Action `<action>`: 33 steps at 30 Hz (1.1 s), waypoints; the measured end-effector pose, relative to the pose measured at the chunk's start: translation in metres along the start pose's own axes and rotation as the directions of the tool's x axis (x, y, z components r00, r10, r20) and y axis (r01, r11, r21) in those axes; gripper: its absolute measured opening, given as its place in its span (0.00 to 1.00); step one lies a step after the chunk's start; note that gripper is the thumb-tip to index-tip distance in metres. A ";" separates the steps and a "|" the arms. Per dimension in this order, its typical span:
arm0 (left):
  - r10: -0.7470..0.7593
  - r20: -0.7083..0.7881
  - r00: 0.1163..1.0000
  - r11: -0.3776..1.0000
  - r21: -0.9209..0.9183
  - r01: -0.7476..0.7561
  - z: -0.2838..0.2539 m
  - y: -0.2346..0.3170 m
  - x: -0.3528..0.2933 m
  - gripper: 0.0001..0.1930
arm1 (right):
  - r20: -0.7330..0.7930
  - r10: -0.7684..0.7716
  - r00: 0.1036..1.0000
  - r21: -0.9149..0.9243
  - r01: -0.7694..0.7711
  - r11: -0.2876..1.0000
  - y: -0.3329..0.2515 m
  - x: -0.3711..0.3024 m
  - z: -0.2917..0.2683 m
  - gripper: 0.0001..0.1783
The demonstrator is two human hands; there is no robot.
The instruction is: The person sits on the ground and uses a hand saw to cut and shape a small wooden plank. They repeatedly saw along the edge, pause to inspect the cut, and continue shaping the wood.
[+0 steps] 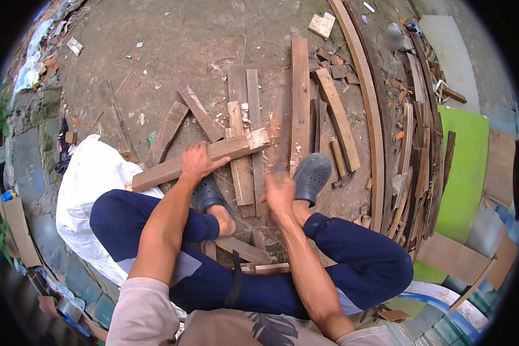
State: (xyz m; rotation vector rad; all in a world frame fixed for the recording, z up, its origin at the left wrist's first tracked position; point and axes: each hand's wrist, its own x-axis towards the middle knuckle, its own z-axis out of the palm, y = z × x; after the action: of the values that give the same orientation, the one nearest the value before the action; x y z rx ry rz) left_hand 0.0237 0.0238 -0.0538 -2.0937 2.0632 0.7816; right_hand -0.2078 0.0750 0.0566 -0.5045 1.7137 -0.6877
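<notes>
A squared wooden beam (170,168) lies aslant before me, its right end (259,138) freshly cut and pale. My left hand (197,160) grips it from above near the middle, thumb stretched along the wood. Under its right part lies a shorter plank (241,179). My right hand (278,195) is closed around the handle of a long-bladed tool, seemingly a machete (284,130). Motion smears its blade, which points away from me just right of the cut end and apart from it. Pale chips (245,115) are scattered beyond the beam.
My clog-shod feet (312,176) flank the work. A hammer (338,162) lies right of my right foot. Loose boards (300,98) spread ahead; long timbers (368,109) and a green panel (461,167) line the right. A white sack (89,190) bulges at my left knee.
</notes>
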 end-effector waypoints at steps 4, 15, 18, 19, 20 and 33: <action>0.003 0.022 1.000 1.000 0.006 -0.003 -0.006 -0.005 0.000 0.53 | 0.205 0.351 0.914 0.100 -0.377 0.921 -0.016 -0.016 0.009 0.08; -0.021 0.078 0.997 1.000 0.006 0.020 -0.004 -0.005 0.002 0.56 | 0.226 0.392 0.892 0.061 -0.415 0.908 -0.012 -0.013 0.007 0.08; -0.070 0.146 0.987 0.997 0.023 0.067 -0.011 -0.002 0.003 0.56 | 0.098 0.176 0.980 0.138 -0.188 0.972 -0.043 -0.027 0.004 0.08; -0.061 0.135 0.989 0.998 0.028 0.058 -0.011 -0.002 0.003 0.55 | 0.034 0.064 0.997 0.162 -0.069 0.984 -0.049 -0.027 0.002 0.09; -0.052 0.125 0.991 0.998 0.032 0.048 -0.010 -0.002 0.003 0.55 | -0.045 -0.001 0.999 0.136 0.007 0.991 -0.042 -0.026 0.005 0.09; -0.020 0.064 0.998 0.999 0.033 0.017 -0.005 0.000 0.002 0.56 | -0.084 -0.060 0.995 0.082 0.066 0.994 -0.013 -0.020 0.008 0.09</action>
State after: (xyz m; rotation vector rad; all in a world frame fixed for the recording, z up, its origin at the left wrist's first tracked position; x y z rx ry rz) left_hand 0.0252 0.0196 -0.0505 -2.0400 2.0071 0.7975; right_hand -0.1959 0.0774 0.0783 -0.4787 1.7420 -0.8326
